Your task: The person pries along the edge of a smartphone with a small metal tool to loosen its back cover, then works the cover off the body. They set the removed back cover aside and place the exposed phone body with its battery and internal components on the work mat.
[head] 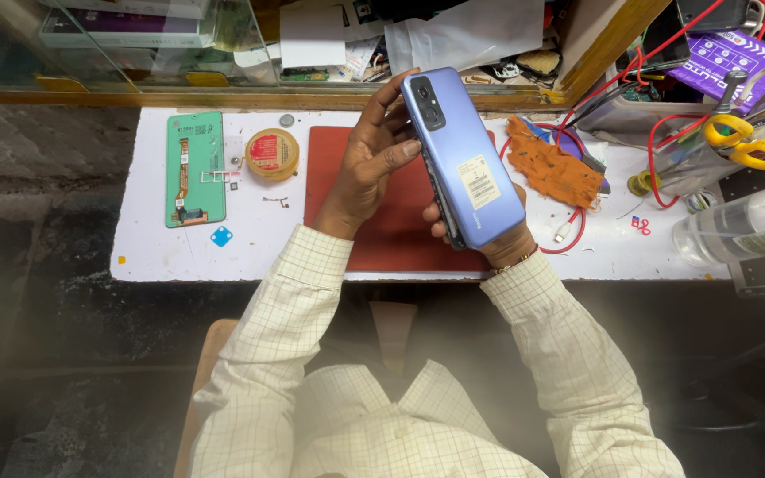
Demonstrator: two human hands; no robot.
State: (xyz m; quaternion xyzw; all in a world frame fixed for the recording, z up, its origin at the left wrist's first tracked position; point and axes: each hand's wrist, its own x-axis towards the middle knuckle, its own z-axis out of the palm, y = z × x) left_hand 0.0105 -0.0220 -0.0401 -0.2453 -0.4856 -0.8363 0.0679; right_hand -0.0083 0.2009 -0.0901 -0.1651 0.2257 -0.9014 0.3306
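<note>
Held above the red mat, the blue phone sits back-up, left hand fingers clamped on its upper edge, right hand gripping below; seemingly seating the back cover, needing even pressure along the seam.

shirt: cream, fine check | sleeves: long, buttoned cuffs | right wrist: thin bracelet

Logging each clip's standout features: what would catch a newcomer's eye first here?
A blue phone, back side up, is held above the red mat at the middle of the white bench, with the left hand on its upper edge and the right hand under its lower end. To the left lies a green phone panel, and yellow scissors sit at the far right.
</note>
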